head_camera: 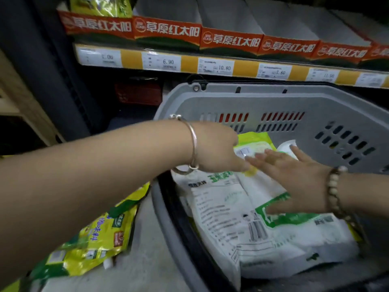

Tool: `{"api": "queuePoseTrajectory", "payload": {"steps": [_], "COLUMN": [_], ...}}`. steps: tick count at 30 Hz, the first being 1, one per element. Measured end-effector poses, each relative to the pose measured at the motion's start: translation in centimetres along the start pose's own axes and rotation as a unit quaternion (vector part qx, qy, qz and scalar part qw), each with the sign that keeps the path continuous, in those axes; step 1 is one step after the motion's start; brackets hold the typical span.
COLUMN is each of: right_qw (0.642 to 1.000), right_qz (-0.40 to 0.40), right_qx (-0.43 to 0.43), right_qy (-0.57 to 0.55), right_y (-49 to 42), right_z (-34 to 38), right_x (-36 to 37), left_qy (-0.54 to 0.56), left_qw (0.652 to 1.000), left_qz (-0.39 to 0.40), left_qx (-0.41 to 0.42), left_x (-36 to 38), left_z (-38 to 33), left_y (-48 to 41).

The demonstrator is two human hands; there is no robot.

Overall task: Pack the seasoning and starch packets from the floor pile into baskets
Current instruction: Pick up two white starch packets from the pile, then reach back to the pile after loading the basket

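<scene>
Head view is showing my left hand (219, 148) pinching the yellow-green packet (255, 141), which is lying just beyond its fingertips inside the basket (231, 95), while my right hand (294, 182), fingers spread, is touching it from the right.

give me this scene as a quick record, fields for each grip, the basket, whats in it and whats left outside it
left grip: curled on the near edge of the yellow-green packet, inside the basket
right grip: open, fingers straight, flat over the white starch packets
basket: grey, slotted walls, below the price-tag shelf
in basket: white starch packets piled, yellow-green packet at the far end
outside: yellow seasoning packets, left of the basket
</scene>
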State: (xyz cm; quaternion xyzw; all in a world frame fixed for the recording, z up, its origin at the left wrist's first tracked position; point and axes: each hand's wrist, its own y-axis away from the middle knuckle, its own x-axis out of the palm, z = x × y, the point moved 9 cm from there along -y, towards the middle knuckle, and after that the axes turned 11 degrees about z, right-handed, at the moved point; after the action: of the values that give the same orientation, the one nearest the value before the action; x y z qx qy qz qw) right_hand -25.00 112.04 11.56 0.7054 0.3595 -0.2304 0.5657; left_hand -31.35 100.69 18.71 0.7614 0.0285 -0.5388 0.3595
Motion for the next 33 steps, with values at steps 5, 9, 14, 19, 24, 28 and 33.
{"api": "queuePoseTrajectory", "payload": {"steps": [5, 9, 14, 19, 24, 28, 33], "right_qw": [0.962, 0.917, 0.914, 0.946, 0.957, 0.968, 0.972], "right_qz": [-0.217, -0.361, -0.378, -0.287, -0.238, -0.180, -0.122], "right_qx": [-0.033, -0.096, -0.148, -0.144, -0.162, -0.172, -0.201], "right_qy": [-0.161, -0.139, 0.026, 0.048, 0.034, 0.016, 0.015], "right_y": [2.7, 4.7, 2.1, -3.6, -9.1, -13.0, -16.8], "right_z": [3.9, 10.8, 21.6, 29.4, 35.2, 38.8, 43.0], "right_x": [-10.8, -18.9, -23.4, -22.6, -19.3, -15.9, -11.6], "left_qy": [0.105, 0.170, 0.200, 0.258, 0.272, 0.301, 0.368], "left_qw": [0.977, 0.946, 0.922, 0.894, 0.873, 0.856, 0.826], "left_qz": [-0.183, -0.275, -0.314, -0.323, -0.310, -0.275, -0.256], "left_qx": [-0.004, -0.026, -0.109, -0.173, -0.260, -0.318, -0.342], "left_x": [-2.8, -1.1, 3.5, 9.5, 16.3, 22.5, 28.1], "left_z": [7.0, 13.1, 20.4, 26.3, 30.9, 34.2, 35.5], "left_y": [7.5, 14.0, 18.6, 20.5, 21.1, 21.4, 20.9]}}
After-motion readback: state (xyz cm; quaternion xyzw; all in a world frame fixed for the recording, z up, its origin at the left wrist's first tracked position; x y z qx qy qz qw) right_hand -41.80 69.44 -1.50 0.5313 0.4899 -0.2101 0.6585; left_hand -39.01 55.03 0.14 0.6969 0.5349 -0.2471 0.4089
